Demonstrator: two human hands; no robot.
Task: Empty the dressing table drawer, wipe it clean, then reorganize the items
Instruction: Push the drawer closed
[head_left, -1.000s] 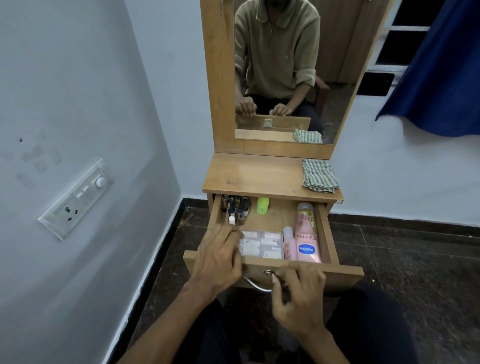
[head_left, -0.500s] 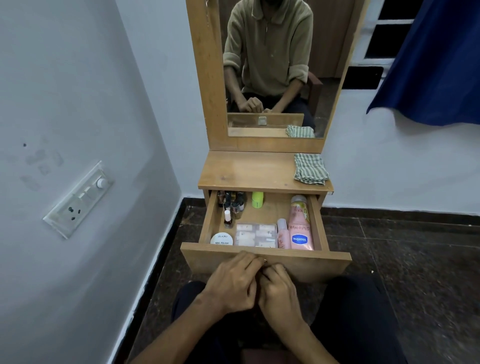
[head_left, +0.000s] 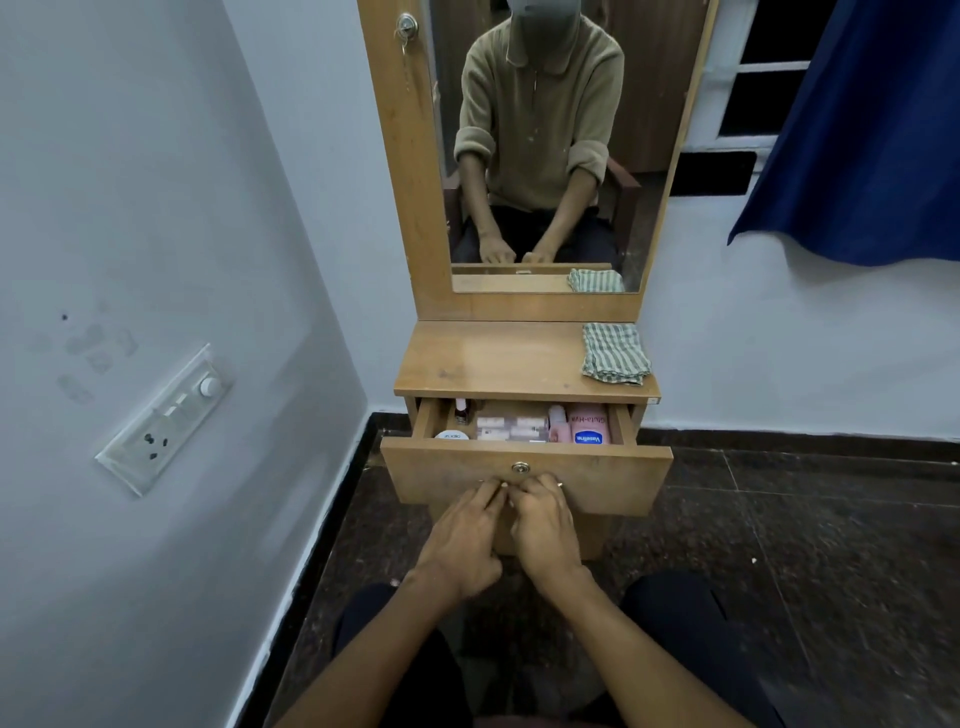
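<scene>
Dressing table drawer (head_left: 524, 470) pulled out partway, front panel facing the camera with a small round lock (head_left: 520, 467) at its centre; left hand (head_left: 465, 543) and right hand (head_left: 545, 530) side by side against the lower front, fingers curled at the handle area, handle itself hidden so actual grip impossible to tell; inside, a pink Vaseline tube (head_left: 588, 427) at right, a flat clear box (head_left: 511, 428) in the middle, a white round tin (head_left: 451, 435) at left, a small nail polish bottle (head_left: 460, 410) behind; striped cloth (head_left: 614, 353) folded on the tabletop's right rear corner
</scene>
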